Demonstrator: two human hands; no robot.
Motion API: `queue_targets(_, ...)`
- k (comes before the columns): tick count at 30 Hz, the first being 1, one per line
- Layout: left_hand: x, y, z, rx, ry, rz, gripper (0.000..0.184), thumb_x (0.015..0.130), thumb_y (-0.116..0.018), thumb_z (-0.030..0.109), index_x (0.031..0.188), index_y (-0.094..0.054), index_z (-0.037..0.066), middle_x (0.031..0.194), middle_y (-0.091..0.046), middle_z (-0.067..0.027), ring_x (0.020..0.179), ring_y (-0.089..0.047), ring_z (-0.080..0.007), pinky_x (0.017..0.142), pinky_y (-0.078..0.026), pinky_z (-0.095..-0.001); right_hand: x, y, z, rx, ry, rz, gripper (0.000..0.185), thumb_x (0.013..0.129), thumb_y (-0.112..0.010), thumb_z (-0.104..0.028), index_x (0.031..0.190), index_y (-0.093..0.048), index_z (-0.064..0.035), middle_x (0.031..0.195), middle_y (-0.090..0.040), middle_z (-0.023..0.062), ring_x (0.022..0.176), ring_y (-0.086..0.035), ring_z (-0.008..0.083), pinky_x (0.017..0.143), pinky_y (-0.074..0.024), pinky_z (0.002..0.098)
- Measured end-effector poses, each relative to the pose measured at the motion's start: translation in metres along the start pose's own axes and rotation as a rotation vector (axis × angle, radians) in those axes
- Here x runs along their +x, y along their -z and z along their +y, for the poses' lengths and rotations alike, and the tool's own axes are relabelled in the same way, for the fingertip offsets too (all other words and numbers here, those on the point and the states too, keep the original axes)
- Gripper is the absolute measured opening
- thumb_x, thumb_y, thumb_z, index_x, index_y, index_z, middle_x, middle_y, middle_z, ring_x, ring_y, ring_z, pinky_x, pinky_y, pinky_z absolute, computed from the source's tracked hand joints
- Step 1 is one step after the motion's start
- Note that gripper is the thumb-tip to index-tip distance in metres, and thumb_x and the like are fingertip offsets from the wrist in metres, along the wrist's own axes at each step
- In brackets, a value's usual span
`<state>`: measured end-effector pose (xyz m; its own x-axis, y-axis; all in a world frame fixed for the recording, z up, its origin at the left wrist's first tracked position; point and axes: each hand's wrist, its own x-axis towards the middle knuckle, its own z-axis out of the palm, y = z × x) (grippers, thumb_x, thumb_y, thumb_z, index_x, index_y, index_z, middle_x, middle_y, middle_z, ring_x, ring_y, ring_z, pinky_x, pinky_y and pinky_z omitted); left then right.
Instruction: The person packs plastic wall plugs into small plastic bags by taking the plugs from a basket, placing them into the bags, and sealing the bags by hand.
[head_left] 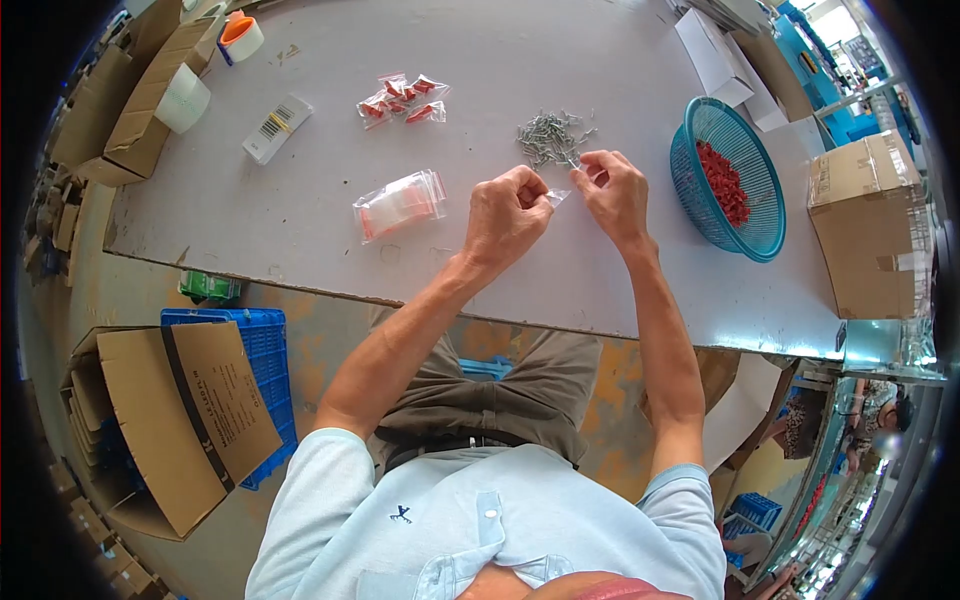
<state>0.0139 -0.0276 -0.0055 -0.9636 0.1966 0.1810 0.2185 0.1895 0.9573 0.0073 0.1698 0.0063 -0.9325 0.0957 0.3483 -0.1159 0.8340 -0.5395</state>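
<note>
My left hand [508,218] is closed, its fingers pinching a small clear plastic bag [559,197] whose corner sticks out toward the right. Beside it, my right hand [615,195] has thumb and fingers pressed together at the near edge of a pile of grey screws [550,137]; what lies between those fingertips is too small to make out. Left of my hands, a stack of flat clear zip bags [402,205] with red edges lies on the table [300,215]. Farther back are several filled bags [400,100] with red pieces inside.
A blue-green basket [683,165] of red plastic pieces [720,185] stands to the right, beside a cardboard box [868,225]. Labelled cards [277,129] and tape rolls [240,38] lie at the left. Below the table's edge are a carton [185,420] and blue crate [270,360].
</note>
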Motion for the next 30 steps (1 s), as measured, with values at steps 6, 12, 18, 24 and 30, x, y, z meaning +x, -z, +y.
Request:
queue_targets(6,0.001,0.000,0.000,-0.010,-0.004,0.014,0.007,0.087,-0.072,0.003,0.092,-0.074,-0.003,0.078,-0.074,-0.0065,0.069,-0.068,-0.0083,0.065,-0.057,-0.0249,0.018,-0.013,0.005,-0.045,-0.004,-0.095,0.012,0.089,-0.075,-0.012,0.097,-0.076,-0.0044,0.089,-0.070,0.0086,0.080,-0.070,0.0218,0.076,-0.0563,0.0365)
queue_targets(12,0.001,-0.001,-0.002,0.015,-0.033,0.056,0.008,0.087,-0.072,0.003,0.092,-0.074,-0.002,0.077,-0.074,-0.0067,0.069,-0.069,-0.0091,0.065,-0.057,-0.0260,-0.009,0.009,-0.028,0.338,-0.174,-0.029,0.006,0.093,-0.073,-0.005,0.096,-0.074,-0.0009,0.089,-0.075,0.0088,0.071,-0.072,0.0150,0.063,-0.0583,0.0306)
queue_targets(18,0.001,-0.004,0.001,0.002,-0.102,0.075,0.011,0.084,-0.073,0.003,0.092,-0.071,-0.003,0.078,-0.074,-0.0154,0.069,-0.074,-0.0225,0.066,-0.059,-0.0343,-0.053,0.021,-0.039,0.953,-0.414,-0.203,0.018,0.095,-0.075,-0.004,0.109,-0.067,0.0034,0.090,-0.075,0.0127,0.073,-0.074,0.0163,0.065,-0.0658,0.0297)
queue_targets(24,-0.003,-0.005,0.001,0.080,-0.180,0.044,0.010,0.089,-0.073,0.002,0.097,-0.072,-0.003,0.079,-0.075,-0.0120,0.070,-0.073,-0.0135,0.066,-0.060,-0.0286,-0.050,0.003,-0.032,1.053,-0.425,-0.160,0.023,0.096,-0.077,-0.009,0.112,-0.062,0.0007,0.087,-0.073,0.0104,0.073,-0.073,0.0155,0.063,-0.0649,0.0298)
queue_targets(30,-0.004,-0.007,0.004,-0.001,-0.126,-0.021,0.011,0.089,-0.073,0.002,0.098,-0.073,-0.003,0.081,-0.076,-0.0104,0.072,-0.073,-0.0132,0.067,-0.060,-0.0286,-0.049,-0.009,-0.031,1.053,-0.439,-0.088,0.021,0.099,-0.074,-0.013,0.112,-0.064,0.0001,0.083,-0.071,0.0075,0.065,-0.067,0.0113,0.054,-0.0569,0.0261)
